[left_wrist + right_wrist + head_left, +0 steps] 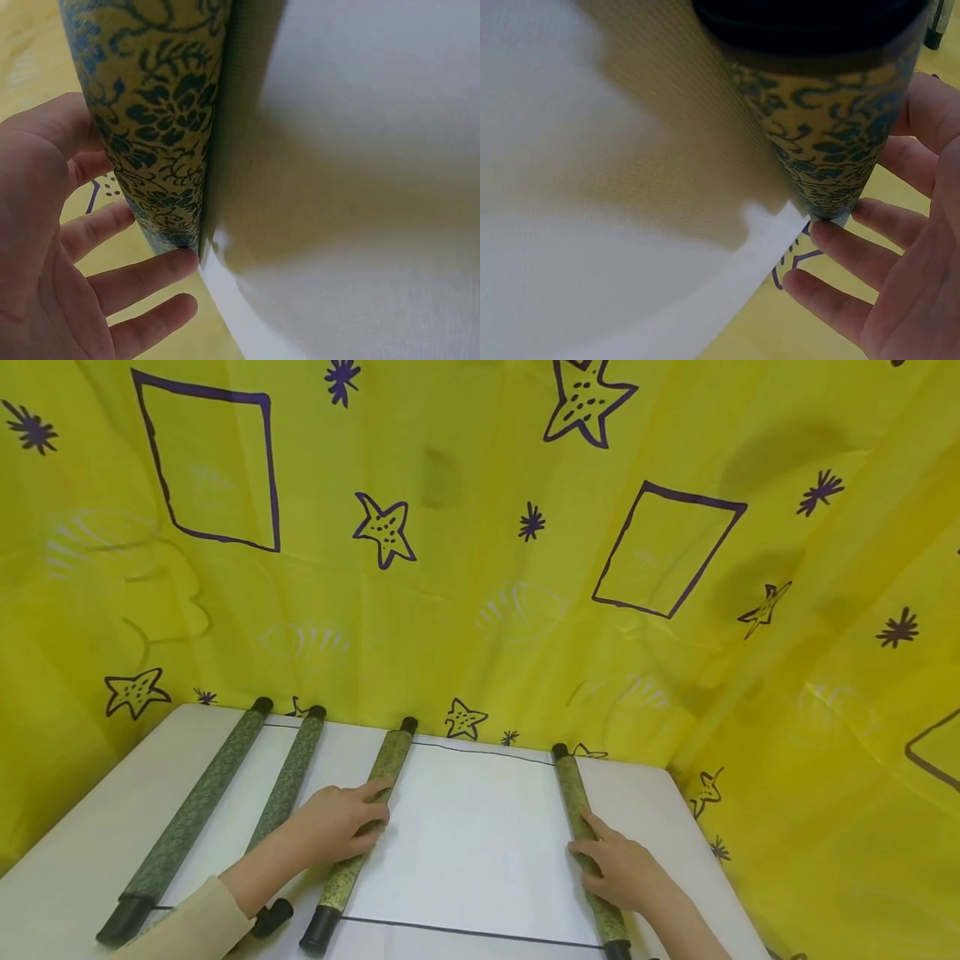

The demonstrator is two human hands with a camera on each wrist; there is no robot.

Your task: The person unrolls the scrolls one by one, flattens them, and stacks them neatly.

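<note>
A gold scroll with a dark floral pattern lies partly unrolled on the table, its white sheet (472,835) spread between two rolls. My left hand (341,822) holds the left roll (393,747) around its middle. On the other side, my right hand (622,868) grips the right roll (572,781) with thumb and fingers. The left wrist view shows the left hand's fingers along the patterned roll (169,105). In the right wrist view, fingertips meet the underside of the other roll (821,127), below its black end knob (810,26).
A second, green scroll lies to the left, with a thick roll (202,793) and a thinner roll (292,777) partly behind my left forearm. The white table (690,827) backs onto a yellow cloth (480,568) printed with stars and frames.
</note>
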